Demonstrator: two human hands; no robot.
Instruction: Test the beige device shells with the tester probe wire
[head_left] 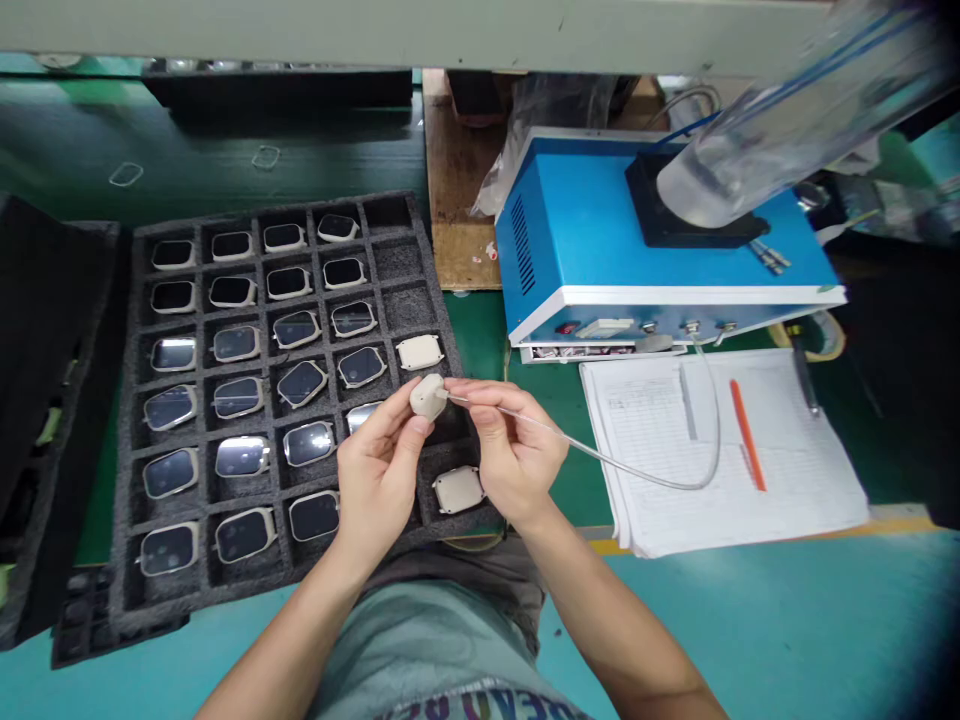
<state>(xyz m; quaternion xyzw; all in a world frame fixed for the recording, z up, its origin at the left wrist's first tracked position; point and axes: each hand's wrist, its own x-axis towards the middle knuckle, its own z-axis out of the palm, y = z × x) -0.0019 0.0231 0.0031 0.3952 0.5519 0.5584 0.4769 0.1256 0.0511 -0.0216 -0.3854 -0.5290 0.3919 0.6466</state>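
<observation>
Between the thumb and fingers of my left hand (379, 475) is a small beige watch case (427, 397), turned on its side. My right hand (521, 450) pinches the end of a thin clear tube (600, 456), its tip touching or very close to the case's edge. Both hands are over the right part of a grey foam tray (126, 400). Rows of watches with dark screens (241, 397) lie in its compartments, most facing up. Two pale cases, one above my hands (420, 352) and one below (459, 490), show no screen. My left hand hides some compartments.
A blue machine (615, 200) stands at back right, the tube running from its front. On it a clear cylinder (772, 130) leans in a black holder. Papers (652, 400) with an orange pen (748, 435) lie before it. Dark foam (45, 400) stands at far left.
</observation>
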